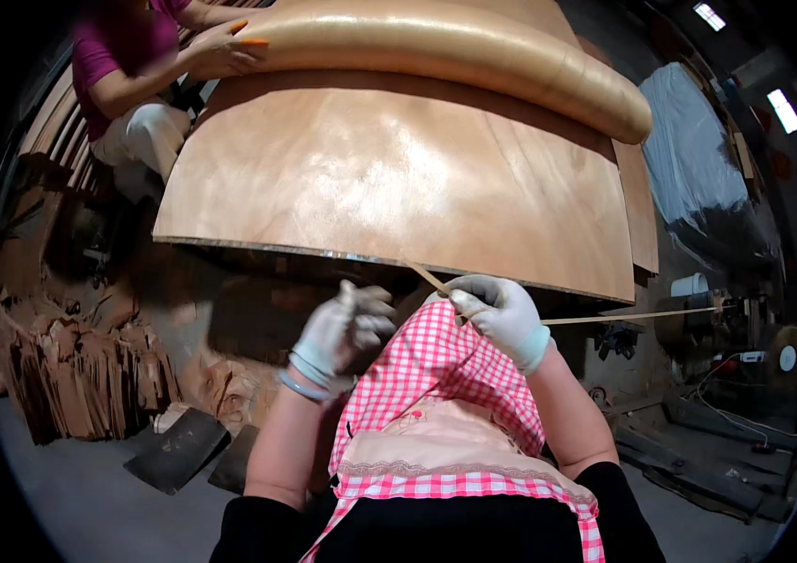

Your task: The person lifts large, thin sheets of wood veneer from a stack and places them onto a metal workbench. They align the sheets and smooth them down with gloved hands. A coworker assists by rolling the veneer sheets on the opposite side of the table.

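Observation:
My right hand (500,314), in a white glove with a pale green cuff, pinches a narrow tan strip of tape (590,320). Its short end (425,275) sticks out past my fingers and reaches the front edge of a large brown wood veneer sheet (398,188). On the other side the strip stretches away to the right. Just left of centre, below that edge, my left hand (344,324) is gloved and holds nothing, its fingers apart and loosely bent. A pink and white checked apron (427,361) covers my front.
A long veneer roll (436,49) lies across the sheet. At upper left a co-worker's hand (227,52), with orange finger covers, rests against it. Stacked brown veneer pieces (89,380) stand at left. To the right are a dark machine (746,324) and a white bucket (689,285).

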`<state>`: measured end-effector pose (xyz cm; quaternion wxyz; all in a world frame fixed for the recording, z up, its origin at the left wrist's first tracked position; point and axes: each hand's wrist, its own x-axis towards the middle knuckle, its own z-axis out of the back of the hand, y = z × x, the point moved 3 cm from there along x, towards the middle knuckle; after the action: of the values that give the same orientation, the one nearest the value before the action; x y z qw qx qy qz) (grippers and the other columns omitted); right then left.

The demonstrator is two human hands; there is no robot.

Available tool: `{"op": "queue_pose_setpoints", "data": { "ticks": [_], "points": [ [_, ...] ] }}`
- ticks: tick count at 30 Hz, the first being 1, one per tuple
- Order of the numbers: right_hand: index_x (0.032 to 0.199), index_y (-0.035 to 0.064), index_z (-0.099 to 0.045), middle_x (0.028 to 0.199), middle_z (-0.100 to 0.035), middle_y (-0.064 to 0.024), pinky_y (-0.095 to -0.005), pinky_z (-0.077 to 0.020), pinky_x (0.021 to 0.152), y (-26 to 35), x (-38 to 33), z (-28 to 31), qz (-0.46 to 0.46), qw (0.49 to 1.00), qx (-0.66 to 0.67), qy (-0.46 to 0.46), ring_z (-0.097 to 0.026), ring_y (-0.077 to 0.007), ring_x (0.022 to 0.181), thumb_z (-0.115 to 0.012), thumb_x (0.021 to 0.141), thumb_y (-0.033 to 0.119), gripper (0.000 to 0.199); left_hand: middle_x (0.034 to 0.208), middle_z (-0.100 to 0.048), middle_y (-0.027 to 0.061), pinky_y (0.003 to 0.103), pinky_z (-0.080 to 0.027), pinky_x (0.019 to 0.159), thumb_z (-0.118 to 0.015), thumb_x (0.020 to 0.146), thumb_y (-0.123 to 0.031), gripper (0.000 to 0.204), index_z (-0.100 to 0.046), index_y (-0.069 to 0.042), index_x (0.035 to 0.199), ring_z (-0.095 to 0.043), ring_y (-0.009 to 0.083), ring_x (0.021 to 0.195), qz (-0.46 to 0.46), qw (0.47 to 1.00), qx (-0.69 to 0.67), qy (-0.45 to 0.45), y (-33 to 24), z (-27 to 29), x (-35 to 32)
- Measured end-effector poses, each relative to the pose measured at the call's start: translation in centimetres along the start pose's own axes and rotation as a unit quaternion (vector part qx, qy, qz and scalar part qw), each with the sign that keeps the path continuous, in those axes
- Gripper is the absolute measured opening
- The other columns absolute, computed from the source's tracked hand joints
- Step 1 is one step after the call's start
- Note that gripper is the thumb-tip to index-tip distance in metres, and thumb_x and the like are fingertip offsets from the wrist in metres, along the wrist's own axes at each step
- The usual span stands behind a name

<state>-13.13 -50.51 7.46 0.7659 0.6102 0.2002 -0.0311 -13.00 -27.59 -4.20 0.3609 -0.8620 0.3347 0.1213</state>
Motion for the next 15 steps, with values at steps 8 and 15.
{"op": "queue_pose_setpoints", "data": {
  "ticks": [8, 15],
  "points": [
    [0.105, -0.0060, -0.065, 0.084, -0.066, -0.0079, -0.0255, -0.0489, 0.068, -2.7, 0.9, 0.1, -0.006, 1.000, 0.001, 0.022, -0.058, -0.0103, 0.073, -0.059, 0.093, 0.017, 0.026, 0.093, -0.063, 0.0061, 0.015, -0.038, 0.041, -0.058, 0.095, -0.017, 0.022, -0.058, -0.001, 0.111, -0.054, 0.0078, 0.060, -0.092, 0.985, -0.141, -0.047, 0.6, -6.9, 3.8],
    [0.110, -0.0048, -0.065, 0.088, -0.065, -0.0031, -0.0233, -0.0460, 0.068, -2.9, 1.4, 1.0, -0.055, 0.998, 0.003, 0.037, -0.053, -0.0072, 0.073, -0.058, 0.094, 0.018, 0.028, 0.080, -0.059, 0.0018, 0.016, -0.037, 0.041, -0.062, 0.092, -0.010, 0.016, -0.059, -0.004, 0.106, -0.054, 0.0096, 0.056, -0.131, 0.979, -0.062, -0.141, -1.1, -5.2, 4.9]
  ]
}}
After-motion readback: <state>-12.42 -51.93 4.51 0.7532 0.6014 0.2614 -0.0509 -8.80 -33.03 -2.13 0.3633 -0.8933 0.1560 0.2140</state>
